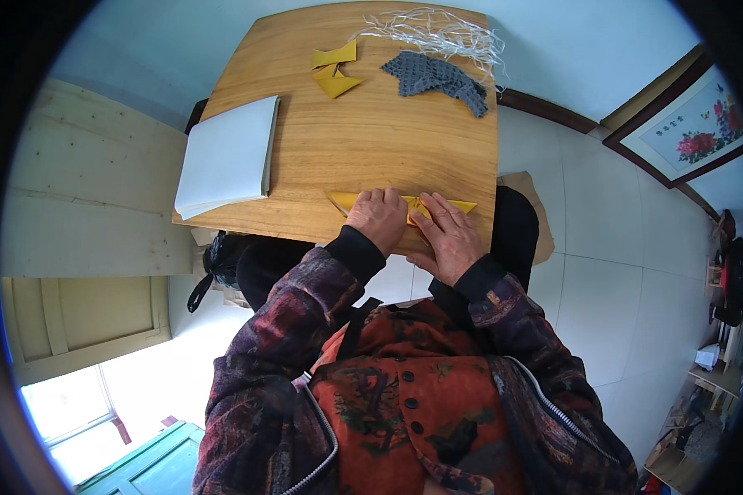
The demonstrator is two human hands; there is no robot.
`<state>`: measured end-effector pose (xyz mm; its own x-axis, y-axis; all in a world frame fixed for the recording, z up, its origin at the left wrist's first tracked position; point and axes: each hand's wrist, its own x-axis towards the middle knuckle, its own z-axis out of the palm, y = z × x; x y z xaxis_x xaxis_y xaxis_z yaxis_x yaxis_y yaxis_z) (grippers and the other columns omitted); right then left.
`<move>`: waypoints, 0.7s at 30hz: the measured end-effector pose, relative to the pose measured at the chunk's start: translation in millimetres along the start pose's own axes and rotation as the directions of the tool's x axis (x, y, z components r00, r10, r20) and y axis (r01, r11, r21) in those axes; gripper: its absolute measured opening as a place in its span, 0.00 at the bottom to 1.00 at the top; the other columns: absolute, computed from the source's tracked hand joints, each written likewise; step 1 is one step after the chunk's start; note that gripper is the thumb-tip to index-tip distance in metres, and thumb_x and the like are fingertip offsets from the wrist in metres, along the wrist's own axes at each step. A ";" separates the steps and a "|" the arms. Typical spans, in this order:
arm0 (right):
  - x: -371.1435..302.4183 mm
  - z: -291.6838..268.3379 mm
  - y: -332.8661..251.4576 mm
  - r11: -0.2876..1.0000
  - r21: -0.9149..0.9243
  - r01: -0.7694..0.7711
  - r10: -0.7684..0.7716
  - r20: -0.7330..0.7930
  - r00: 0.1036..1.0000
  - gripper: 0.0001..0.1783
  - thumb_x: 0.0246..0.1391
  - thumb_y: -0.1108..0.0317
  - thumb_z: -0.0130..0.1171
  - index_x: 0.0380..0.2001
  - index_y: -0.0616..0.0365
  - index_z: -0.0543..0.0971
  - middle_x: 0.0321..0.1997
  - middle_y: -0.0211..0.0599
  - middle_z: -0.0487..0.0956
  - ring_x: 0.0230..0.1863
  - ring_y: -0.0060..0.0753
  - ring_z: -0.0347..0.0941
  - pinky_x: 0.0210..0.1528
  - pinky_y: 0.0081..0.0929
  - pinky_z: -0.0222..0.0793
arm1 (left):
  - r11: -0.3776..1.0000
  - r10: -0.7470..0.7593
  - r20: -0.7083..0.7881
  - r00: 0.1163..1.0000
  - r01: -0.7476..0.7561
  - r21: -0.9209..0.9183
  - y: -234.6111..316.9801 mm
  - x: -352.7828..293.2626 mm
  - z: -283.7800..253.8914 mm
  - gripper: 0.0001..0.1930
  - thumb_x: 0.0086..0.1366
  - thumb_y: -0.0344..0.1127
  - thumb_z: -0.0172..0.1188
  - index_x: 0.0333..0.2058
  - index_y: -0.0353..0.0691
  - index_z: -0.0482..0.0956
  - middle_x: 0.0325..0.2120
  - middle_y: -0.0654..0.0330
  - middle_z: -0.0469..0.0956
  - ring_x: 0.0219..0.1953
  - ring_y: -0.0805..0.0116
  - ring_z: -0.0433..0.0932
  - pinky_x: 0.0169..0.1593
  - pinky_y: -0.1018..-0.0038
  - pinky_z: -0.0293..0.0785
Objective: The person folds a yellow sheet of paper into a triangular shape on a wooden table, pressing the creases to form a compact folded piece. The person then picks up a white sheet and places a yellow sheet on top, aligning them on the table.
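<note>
A folded piece of yellow paper (343,199), long and narrow with pointed ends, lies near the front edge of the wooden table. My left hand (377,219) is closed over its left half, the fingers curled and pressed down on it. Beside it, my right hand (452,234) rests on the right half with fingers stretched out and lying flat on the folds. The hands cover much of the paper's middle, so only its two tips and a bit between the hands show.
On the wooden table (338,140), a stack of white paper sheets (225,155) lies at the left. Farther back are folded yellow paper pieces (335,81), a grey textured cloth (434,77) and a tangle of whitish strips (437,31). A black bag (223,257) hangs below the left edge.
</note>
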<state>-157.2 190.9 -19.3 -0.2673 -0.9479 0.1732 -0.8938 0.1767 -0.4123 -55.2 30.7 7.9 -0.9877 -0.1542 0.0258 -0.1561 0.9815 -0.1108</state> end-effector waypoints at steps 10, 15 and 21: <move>-0.3 1.3 0.3 1.000 -0.003 0.022 -0.022 -0.059 0.998 0.37 0.46 0.50 0.69 0.57 0.56 0.72 0.69 0.44 0.61 0.71 0.48 0.54 0.69 0.44 0.54 | 0.934 -0.147 0.053 0.988 0.156 -0.321 5.7 -27.5 -2.2 0.36 0.54 0.52 0.65 0.55 0.32 0.68 0.51 0.51 0.67 0.56 0.53 0.67 0.57 0.60 0.67; 0.1 3.1 0.7 0.999 -0.035 0.036 -0.037 -0.057 0.998 0.39 0.45 0.47 0.69 0.57 0.56 0.72 0.69 0.43 0.60 0.71 0.46 0.53 0.69 0.43 0.52 | 0.928 -0.178 -0.044 0.983 0.153 -0.340 10.1 -45.4 16.5 0.48 0.52 0.58 0.65 0.63 0.31 0.59 0.60 0.48 0.60 0.63 0.51 0.59 0.65 0.58 0.58; -3.3 0.4 1.7 0.994 -0.086 0.060 -0.057 0.043 0.997 0.49 0.42 0.49 0.71 0.65 0.53 0.61 0.73 0.45 0.53 0.74 0.46 0.48 0.71 0.45 0.48 | 0.925 -0.162 -0.046 0.986 0.135 -0.356 12.4 -51.7 25.9 0.57 0.48 0.62 0.67 0.67 0.32 0.51 0.68 0.49 0.51 0.69 0.49 0.52 0.69 0.56 0.52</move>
<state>-157.8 194.2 -21.0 -0.2005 -0.9669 0.1579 -0.9359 0.1414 -0.3228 -6.3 47.8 -20.5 -0.9480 -0.3054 0.0895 -0.2747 0.9272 0.2545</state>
